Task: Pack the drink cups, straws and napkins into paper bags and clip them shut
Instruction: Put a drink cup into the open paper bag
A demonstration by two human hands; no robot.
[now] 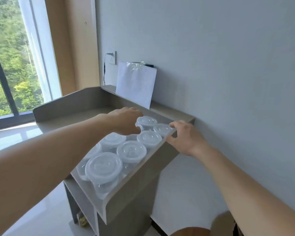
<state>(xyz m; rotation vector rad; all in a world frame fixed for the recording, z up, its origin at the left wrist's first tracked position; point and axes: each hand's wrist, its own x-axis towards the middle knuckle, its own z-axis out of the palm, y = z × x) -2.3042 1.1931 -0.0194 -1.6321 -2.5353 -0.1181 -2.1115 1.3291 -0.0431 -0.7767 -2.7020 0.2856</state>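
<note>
Clear drink cups [103, 167] with lids stand close together on the surface [66, 116], in rows along its right side, inside the raised edge [134, 183]. They stand straight up, lids on top. I cannot see anything inside them.

A white paper bag [135, 84] leans on the wall [228, 65] at the back. A window [7, 57] with green trees is on the left.

My left hand [126, 122] is over the far cups, fingers bent down; I cannot tell if its grip has a cup. My right hand [186, 138] holds the far end of the raised edge, beside a cup.
</note>
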